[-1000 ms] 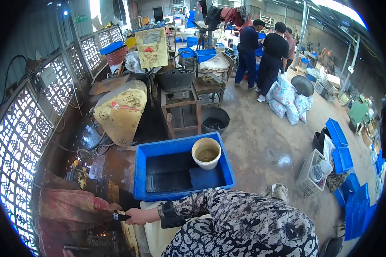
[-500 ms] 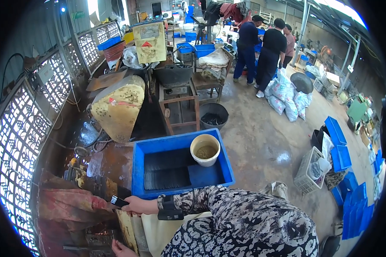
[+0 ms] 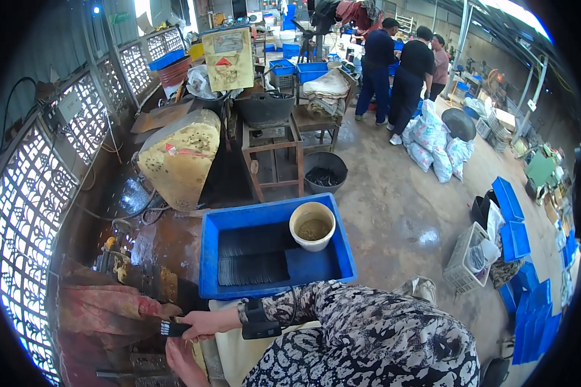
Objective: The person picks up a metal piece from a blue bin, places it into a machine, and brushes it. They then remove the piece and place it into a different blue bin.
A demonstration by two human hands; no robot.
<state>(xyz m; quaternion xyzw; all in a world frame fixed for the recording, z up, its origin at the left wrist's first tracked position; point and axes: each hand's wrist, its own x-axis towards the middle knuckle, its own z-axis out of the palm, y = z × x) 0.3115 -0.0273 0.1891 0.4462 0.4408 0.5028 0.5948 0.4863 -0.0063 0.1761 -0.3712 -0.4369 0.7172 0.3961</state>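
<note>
My right hand [image 3: 203, 324] is closed round a small stack of flat black strips [image 3: 173, 329] with pale end edges. Just below it, my left hand [image 3: 184, 362] reaches up with its fingers partly spread, close under the right hand. Nothing shows clearly in the left hand. Both hands are beside a stained reddish cloth [image 3: 110, 306] draped at the lower left. Past my right forearm lies a blue tray [image 3: 206, 258] with rows of thin black pieces [image 3: 255, 267] packed in it. A white tub [image 3: 312, 242] with murky brownish contents stands in the tray's right end.
Behind the tray are a yellowish machine housing [image 3: 182, 155], a wooden stand [image 3: 274, 153] bearing a black basin [image 3: 265, 111], and a dark bucket [image 3: 325, 177]. White sacks [image 3: 429, 138] lie near several people at the back. A white crate [image 3: 465, 261] and blue bins [image 3: 534, 316] are at right.
My left hand has risen from the lower edge to just under the right hand. The strips in my right hand have turned and dropped slightly. The view has shifted a little.
</note>
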